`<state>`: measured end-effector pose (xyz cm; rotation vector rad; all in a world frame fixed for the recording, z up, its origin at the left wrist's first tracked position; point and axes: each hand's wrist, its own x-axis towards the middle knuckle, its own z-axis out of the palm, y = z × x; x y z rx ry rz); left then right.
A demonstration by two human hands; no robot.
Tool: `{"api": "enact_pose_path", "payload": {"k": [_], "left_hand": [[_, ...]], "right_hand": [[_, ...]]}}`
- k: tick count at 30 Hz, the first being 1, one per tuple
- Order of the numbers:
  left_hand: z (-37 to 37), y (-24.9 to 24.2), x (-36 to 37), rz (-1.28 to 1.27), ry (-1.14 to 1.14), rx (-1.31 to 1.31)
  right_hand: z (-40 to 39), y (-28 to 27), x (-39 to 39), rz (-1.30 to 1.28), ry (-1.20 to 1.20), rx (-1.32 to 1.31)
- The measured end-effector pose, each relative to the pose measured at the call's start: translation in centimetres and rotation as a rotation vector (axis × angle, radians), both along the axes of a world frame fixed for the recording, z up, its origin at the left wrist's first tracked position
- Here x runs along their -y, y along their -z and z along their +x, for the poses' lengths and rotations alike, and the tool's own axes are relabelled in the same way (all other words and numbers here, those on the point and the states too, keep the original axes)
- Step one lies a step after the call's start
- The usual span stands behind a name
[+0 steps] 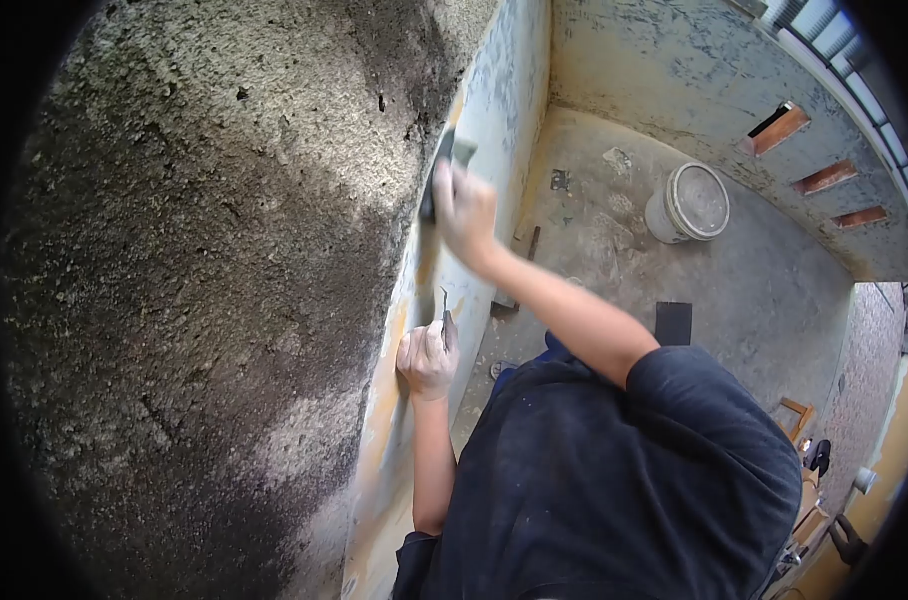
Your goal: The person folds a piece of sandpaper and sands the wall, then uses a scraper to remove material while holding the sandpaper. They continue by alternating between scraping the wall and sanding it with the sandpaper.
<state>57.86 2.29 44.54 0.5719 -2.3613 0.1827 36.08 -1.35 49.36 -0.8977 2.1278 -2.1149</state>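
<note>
My right hand (464,215), slightly blurred, is closed around a dark, flat, long tool (434,180) with a pale greenish part beside it. That tool lies against the upper edge of the painted wall (499,120), along the rough, stained surface (224,250). Lower down, my left hand (429,360), whitened with dust, rests at the same wall edge. Its fingers are closed on a small dark tool (449,325) with a thin tip pointing up. Yellowish and white patches run along the wall edge around both hands.
A pale round bucket with a lid (699,200) stands on the concrete floor (774,280) below, near a dark square piece (674,323). The far wall (654,60) has several reddish rectangular openings. A wooden frame (796,418) and assorted items are at lower right.
</note>
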Motion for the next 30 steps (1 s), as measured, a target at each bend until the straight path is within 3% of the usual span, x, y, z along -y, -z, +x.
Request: {"api": "enact_pose_path", "payload": {"k": [2, 5, 9, 11, 16, 19, 21, 24, 26, 30], "left_hand": [[-0.2, -0.1, 0.0, 0.0, -0.004, 0.006], [-0.2, 0.0, 0.3, 0.031, 0.024, -0.007], [-0.3, 0.2, 0.1, -0.004, -0.008, -0.008], [-0.2, 0.0, 0.1, -0.018, -0.018, 0.01], [-0.4, 0.2, 0.1, 0.045, -0.008, 0.005], [-0.6, 0.1, -0.1, 0.005, -0.039, 0.02], [-0.6, 0.0, -0.3, 0.004, -0.054, 0.028], [-0.6, -0.1, -0.4, -0.007, -0.086, 0.042], [-0.6, 0.0, -0.3, -0.005, -0.084, 0.049], [-1.0, 0.3, -0.4, 0.017, -0.082, 0.052]], "right_hand": [[5.5, 2.0, -2.3, -0.011, -0.007, -0.131], [5.3, 1.8, -2.3, -0.019, -0.021, -0.14], [-4.4, 0.2, 2.4, -0.052, 0.078, -0.034], [-5.1, -1.0, 2.1, -0.029, 0.088, -0.026], [6.6, 1.5, -2.7, -0.102, -0.001, -0.095], [5.8, 2.2, -2.6, -0.013, -0.041, -0.123], [0.7, 1.0, 0.5, -0.114, 0.048, -0.05], [-5.0, -0.6, 2.2, -0.049, 0.066, -0.02], [-4.4, -1.1, 1.8, -0.083, 0.063, 0.011], [7.1, 1.7, -2.5, -0.174, -0.003, -0.052]]}}
